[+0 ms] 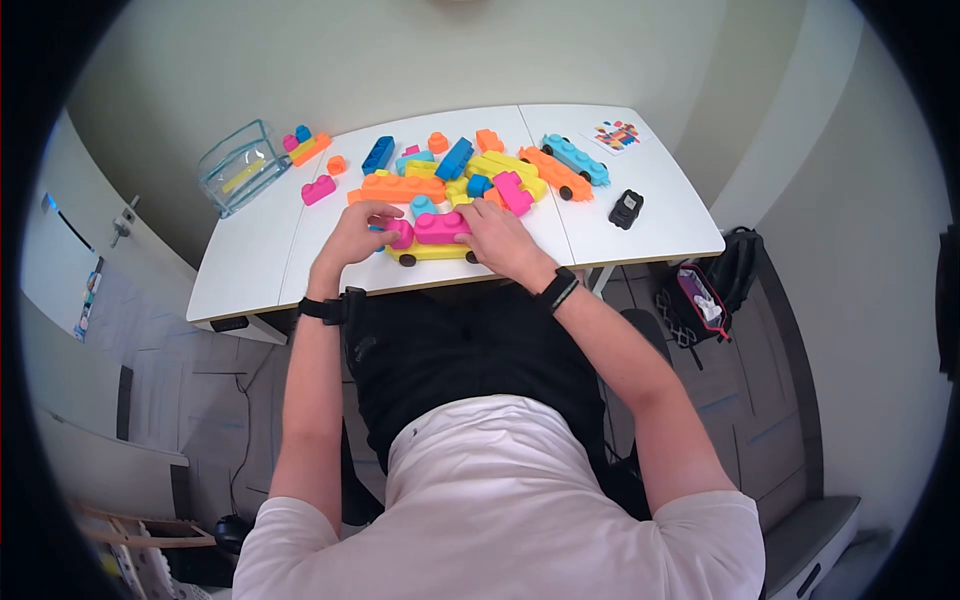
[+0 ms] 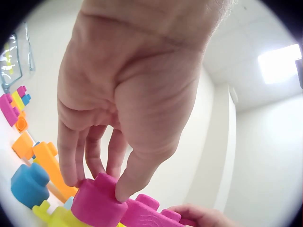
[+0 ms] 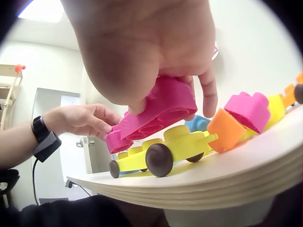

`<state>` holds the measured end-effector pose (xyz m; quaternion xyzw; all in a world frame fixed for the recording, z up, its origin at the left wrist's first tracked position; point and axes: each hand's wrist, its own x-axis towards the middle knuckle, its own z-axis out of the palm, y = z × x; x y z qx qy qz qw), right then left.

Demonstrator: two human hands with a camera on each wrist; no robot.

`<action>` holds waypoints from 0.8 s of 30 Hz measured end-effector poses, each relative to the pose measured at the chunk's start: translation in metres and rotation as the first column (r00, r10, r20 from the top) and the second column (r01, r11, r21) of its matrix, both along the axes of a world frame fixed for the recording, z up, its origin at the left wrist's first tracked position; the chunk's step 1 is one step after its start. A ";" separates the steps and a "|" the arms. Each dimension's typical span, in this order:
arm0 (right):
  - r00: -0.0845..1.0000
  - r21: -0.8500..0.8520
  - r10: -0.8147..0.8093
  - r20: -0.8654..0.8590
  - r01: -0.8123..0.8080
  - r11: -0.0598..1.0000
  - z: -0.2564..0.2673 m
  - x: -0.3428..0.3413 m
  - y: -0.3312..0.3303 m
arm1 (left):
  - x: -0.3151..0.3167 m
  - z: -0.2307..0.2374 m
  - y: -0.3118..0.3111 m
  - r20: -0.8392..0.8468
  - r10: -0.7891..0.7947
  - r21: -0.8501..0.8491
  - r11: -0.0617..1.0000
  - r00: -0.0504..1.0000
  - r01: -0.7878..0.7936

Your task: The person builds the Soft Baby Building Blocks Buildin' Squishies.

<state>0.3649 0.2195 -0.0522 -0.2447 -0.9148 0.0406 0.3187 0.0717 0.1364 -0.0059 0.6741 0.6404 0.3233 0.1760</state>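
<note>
My left hand [image 1: 350, 238] pinches a small pink toy block [image 2: 97, 203] between thumb and fingers, over one end of a yellow wheeled toy car base [image 3: 177, 145]. Thumb and fingers of my right hand [image 1: 506, 243] grip a longer pink block [image 3: 165, 101] by its sides. In the right wrist view this block is tilted above the base's studs, its hollow underside showing. The two pink blocks are end to end. The car base stands on dark wheels near the table's front edge. A blue block [image 2: 29, 185] sits beside my left hand.
Behind the hands lie several loose blocks, including a long orange one [image 1: 400, 188]. Orange [image 1: 560, 175] and light blue [image 1: 577, 158] car bases stand right of the pile. A black device [image 1: 627, 208] and picture card [image 1: 618, 136] lie farther right; a clear bag [image 1: 240, 172] stands left.
</note>
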 end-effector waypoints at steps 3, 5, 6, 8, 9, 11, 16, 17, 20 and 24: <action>0.999 -0.066 0.005 0.047 -0.002 0.998 0.002 -0.003 -0.001 | -0.001 -0.006 0.007 -0.028 -0.005 -0.050 0.999 1.000 0.004; 0.997 -0.102 0.004 0.075 0.003 0.995 0.007 -0.006 0.000 | 0.001 -0.007 0.012 -0.018 0.004 -0.083 0.996 1.000 -0.006; 0.995 -0.130 0.006 0.101 0.007 0.991 0.008 -0.007 0.002 | 0.001 -0.007 0.014 -0.010 0.016 -0.109 0.994 1.000 -0.017; 0.994 -0.133 0.008 0.108 0.006 0.991 0.004 -0.011 0.008 | 0.001 -0.003 0.016 -0.014 -0.009 -0.162 0.987 1.000 0.007; 0.994 -0.127 0.013 0.112 0.001 0.992 0.003 -0.013 0.012 | 0.000 -0.001 0.018 -0.021 -0.031 -0.206 0.978 0.999 0.026; 0.991 -0.116 0.004 0.136 0.012 0.993 0.003 -0.017 0.015 | -0.004 0.002 0.022 -0.032 -0.062 -0.237 0.970 0.998 0.052; 0.978 -0.166 0.062 0.201 -0.028 0.986 0.011 -0.020 0.022 | -0.014 0.004 0.027 -0.083 -0.135 -0.288 0.952 0.987 0.106; 0.974 -0.221 0.099 0.202 -0.054 0.974 0.012 -0.019 0.025 | -0.015 0.004 0.029 -0.081 -0.161 -0.312 0.941 0.984 0.129; 0.980 -0.322 0.157 0.124 -0.110 0.940 0.018 -0.016 0.037 | -0.019 0.010 0.030 -0.098 -0.182 -0.328 0.934 0.978 0.141; 0.989 -0.543 0.111 0.096 -0.041 0.839 0.040 -0.010 0.046 | -0.016 0.020 0.032 -0.079 -0.188 -0.357 0.922 0.979 0.148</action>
